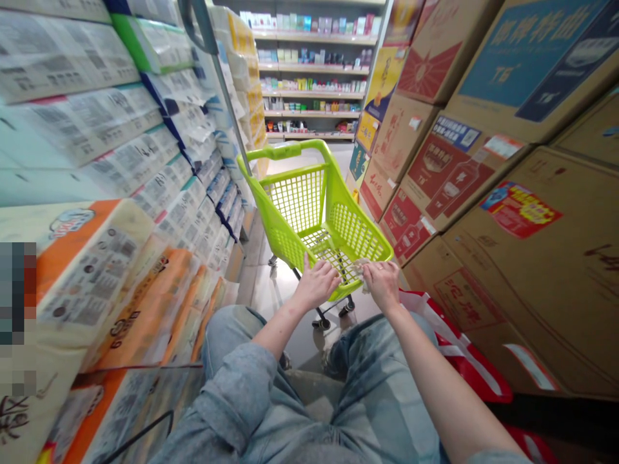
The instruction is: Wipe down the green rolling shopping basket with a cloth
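Note:
A lime-green shopping cart (360, 222) with a lattice basket stands on the floor in front of my knees. My left hand (318, 283) is closed over its near rim, left of the middle, with the fingers curled to the inside. At the near right corner, my right hand (383, 283) pinches a crumpled whitish cloth (359, 266), perhaps a wipe, against the rim. The basket's inside shows only its lattice floor and walls. The cart's handle (285, 152) is on the far side.
Packs of tissue paper (87, 122) are stacked along the left, with orange packs (140, 309) nearer me. Cardboard boxes (512, 258) rise on the right, beside a red-and-white item (476, 370). A grey pole (227, 96) stands at the cart's left. Stocked shelves (314, 67) cross the aisle's end.

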Motion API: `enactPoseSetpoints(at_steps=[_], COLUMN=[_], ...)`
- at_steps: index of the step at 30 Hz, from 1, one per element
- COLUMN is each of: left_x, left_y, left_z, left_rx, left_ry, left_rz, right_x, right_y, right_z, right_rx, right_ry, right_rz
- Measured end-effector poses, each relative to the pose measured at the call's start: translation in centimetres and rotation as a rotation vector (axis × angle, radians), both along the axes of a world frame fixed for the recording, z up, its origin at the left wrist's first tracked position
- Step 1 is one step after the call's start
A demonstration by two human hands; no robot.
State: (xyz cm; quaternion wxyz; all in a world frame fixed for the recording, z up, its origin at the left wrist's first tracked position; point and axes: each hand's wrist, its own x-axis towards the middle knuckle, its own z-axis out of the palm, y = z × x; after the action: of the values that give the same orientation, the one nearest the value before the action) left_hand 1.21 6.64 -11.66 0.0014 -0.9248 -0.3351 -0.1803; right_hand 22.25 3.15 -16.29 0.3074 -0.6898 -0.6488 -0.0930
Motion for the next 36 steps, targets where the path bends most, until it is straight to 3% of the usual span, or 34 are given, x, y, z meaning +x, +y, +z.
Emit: enactPoseSetpoints(at_steps=[5, 9, 16, 21, 27, 32, 36], left_x=[-1.7, -2.8, -2.2, -1.4, -1.4, -1.9, -1.9], left_y=[1.9, 4.2, 5.9, 5.5, 5.3, 5.5, 5.7], left_z=[0.6, 0.9, 1.3, 1.2, 1.0, 1.1, 1.1], left_rx=[0.030, 0.062, 0.159, 0.197, 0.193, 0.166, 0.162], left_ry=[0.015, 0.008, 0.154, 0.161, 0.138, 0.128, 0.125], left_rz=[-0.076, 0.022, -0.020, -0.029, -0.019, -0.030, -0.031], right_x=[0.4, 0.6, 0.8, -2.4, -7.2, -4.8, -0.9], right_y=[1.5, 2.5, 2.8, 0.9, -1.1, -0.5, 0.7], right_z=[0.4, 0.2, 0.6, 1.0, 0.9, 1.4, 1.3], right_rx=[-0.042, -0.058, -0.033, -0.008, 0.027, -0.040, -0.054], right_ry=[0.006, -0.015, -0.043, -0.075, -0.095, -0.214, -0.235], right_rz=[0.043, 0.059, 0.025, -0.024, 0.054, 0.133, 0.041])
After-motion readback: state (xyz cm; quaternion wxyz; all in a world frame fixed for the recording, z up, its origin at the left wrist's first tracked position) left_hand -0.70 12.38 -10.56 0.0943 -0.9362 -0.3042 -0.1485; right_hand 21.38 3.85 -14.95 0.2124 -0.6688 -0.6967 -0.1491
